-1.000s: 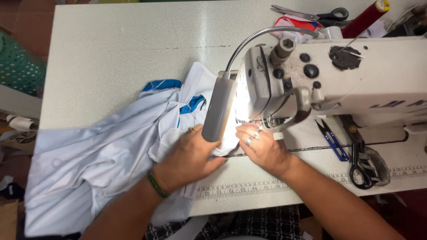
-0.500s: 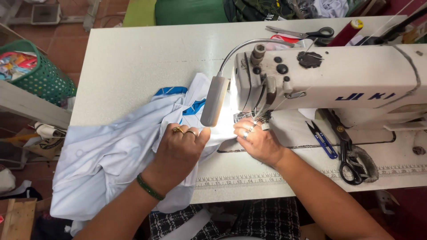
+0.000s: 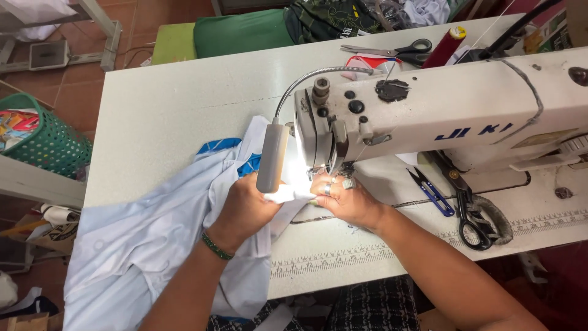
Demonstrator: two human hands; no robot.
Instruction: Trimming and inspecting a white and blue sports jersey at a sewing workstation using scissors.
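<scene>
Left hand (image 3: 245, 208) now pinching pale-blue garment (image 3: 153, 245) edge nearer the needle; right hand (image 3: 346, 199), fingers together, still pressing the garment under the sewing machine (image 3: 453, 116).

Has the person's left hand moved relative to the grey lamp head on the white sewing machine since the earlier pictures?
Yes. The left hand has slid toward the needle, now pinching the pale blue fabric directly under the grey lamp head.

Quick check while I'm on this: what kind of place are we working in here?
Most likely a small garment sewing workshop. An industrial sewing machine sits on a white worktable, both hands feed a pale blue garment under its needle, and scissors and a thread snipper lie within reach.
</scene>
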